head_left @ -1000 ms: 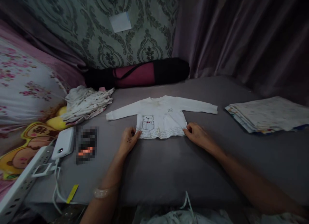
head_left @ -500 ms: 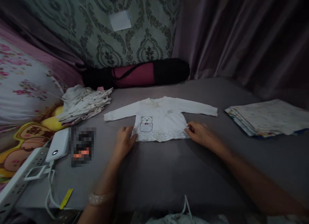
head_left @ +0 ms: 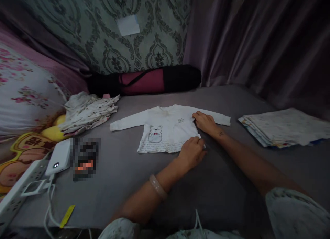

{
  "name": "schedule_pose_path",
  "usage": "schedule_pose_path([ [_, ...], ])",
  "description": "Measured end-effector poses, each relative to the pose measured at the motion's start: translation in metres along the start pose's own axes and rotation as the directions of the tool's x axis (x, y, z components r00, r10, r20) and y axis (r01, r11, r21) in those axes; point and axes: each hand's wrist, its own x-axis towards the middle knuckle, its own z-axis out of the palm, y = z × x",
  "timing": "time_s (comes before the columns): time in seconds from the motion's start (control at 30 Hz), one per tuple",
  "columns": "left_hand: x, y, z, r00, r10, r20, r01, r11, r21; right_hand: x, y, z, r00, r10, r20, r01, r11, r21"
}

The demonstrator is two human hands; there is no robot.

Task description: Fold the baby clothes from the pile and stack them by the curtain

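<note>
A small white long-sleeved shirt [head_left: 167, 129] with a bear print lies flat on the grey bed surface [head_left: 103, 197], its sleeves spread to both sides. My left hand [head_left: 192, 151] is closed on the shirt's lower right corner, covering part of the printed hem. Higher up, my right hand [head_left: 205, 122] pinches the shirt's right side near the armpit, where the sleeve starts. A bracelet [head_left: 157, 187] circles my left wrist.
Folded cloths [head_left: 286, 127] lie at the right. A crumpled spotted cloth [head_left: 89, 110], a white power bank [head_left: 59, 156], a power strip [head_left: 22, 184] and cables are at the left. A black and red roll [head_left: 144, 81] lies along the wall.
My left hand has crossed from the shirt's lower left corner to its lower right corner. My right hand has moved up from that corner to the armpit area.
</note>
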Motion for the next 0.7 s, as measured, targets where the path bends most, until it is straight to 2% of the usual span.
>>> schedule_pose_path([
  [0.07,0.008,0.004,0.005,1.0,-0.026,-0.011,0.026,0.999,0.047,0.003,0.005,-0.001,1.0,-0.028,0.003,0.028,0.999,-0.032],
  [0.2,0.015,0.004,0.009,0.996,0.089,0.031,-0.092,0.991,0.096,0.009,0.014,0.004,0.992,-0.122,0.015,0.123,0.988,-0.089],
  [0.3,0.012,0.002,0.008,0.99,0.132,0.055,-0.136,0.988,0.075,0.011,0.016,0.005,0.99,-0.137,0.027,0.139,0.986,-0.086],
  [0.43,-0.003,-0.002,0.003,0.982,0.185,0.038,-0.185,0.983,-0.002,0.009,-0.001,-0.002,0.996,-0.087,0.003,0.087,0.993,-0.078],
  [0.5,-0.014,-0.011,-0.004,0.981,0.191,0.022,-0.188,0.978,-0.089,0.0,-0.02,-0.003,0.992,-0.125,-0.034,0.124,0.991,-0.04],
  [0.57,-0.027,-0.028,-0.014,0.998,0.067,-0.011,-0.068,0.99,-0.127,-0.012,-0.042,0.0,0.976,-0.214,-0.046,0.217,0.974,0.062],
  [0.6,-0.034,-0.04,-0.018,0.997,-0.055,-0.051,0.049,0.993,-0.104,-0.019,-0.053,0.003,0.963,-0.266,-0.034,0.268,0.955,0.126],
  [0.63,-0.041,-0.052,-0.021,0.978,-0.176,-0.111,0.169,0.983,-0.066,-0.025,-0.062,0.006,0.952,-0.304,-0.024,0.303,0.935,0.185],
  [0.7,-0.054,-0.076,-0.021,0.917,-0.316,-0.243,0.333,0.942,0.031,-0.033,-0.075,0.013,0.938,-0.346,0.009,0.331,0.904,0.27],
])
